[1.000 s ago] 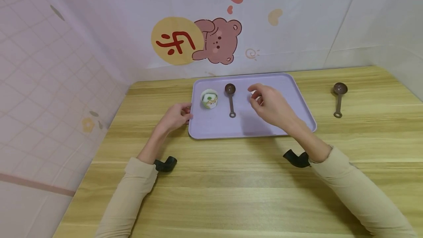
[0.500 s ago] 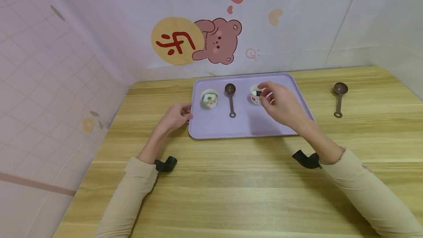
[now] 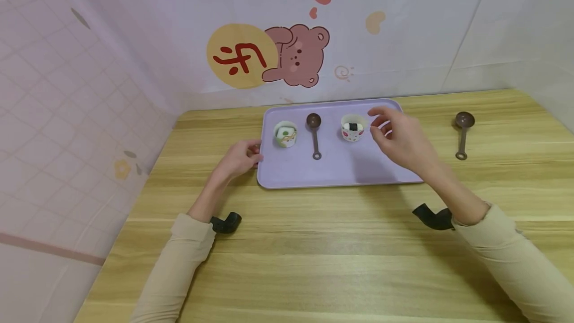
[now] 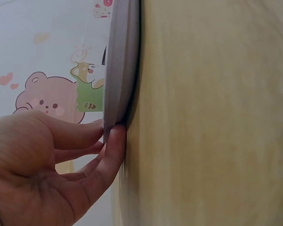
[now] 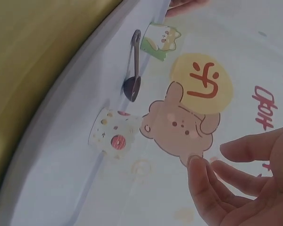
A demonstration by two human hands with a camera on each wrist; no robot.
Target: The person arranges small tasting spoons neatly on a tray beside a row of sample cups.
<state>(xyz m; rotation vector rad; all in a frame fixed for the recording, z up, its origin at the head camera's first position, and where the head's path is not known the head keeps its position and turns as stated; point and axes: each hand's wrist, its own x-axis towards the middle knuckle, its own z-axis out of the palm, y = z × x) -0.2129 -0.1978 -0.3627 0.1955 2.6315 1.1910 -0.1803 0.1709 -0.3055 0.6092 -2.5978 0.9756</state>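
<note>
My left hand [image 3: 239, 157] pinches the left rim of the lilac tray [image 3: 291, 176]; in the left wrist view the thumb lies over the rim and a finger under it. Over the tray's right part hangs my right hand [image 3: 400, 136], fingers loosely bent, nothing between them. Just left of its fingertips stands a paper cup with a pink doughnut print [image 3: 352, 136], holding a white piece with a black band. A green animal-print paper cup [image 3: 287, 139] at the tray's left holds a white piece with a green dot. Between the cups lies a brown measuring spoon [image 3: 315, 136].
A second brown measuring spoon [image 3: 464, 136] lies on the wooden table [image 3: 314, 253], right of the tray. Behind the table rises a wall with a printed bear [image 3: 298, 59]. A black curved piece shows at each wrist.
My right hand has moved right, away from the doughnut-print cup, which now shows fully with the white and black piece in it. The left hand stays on the tray's rim.
</note>
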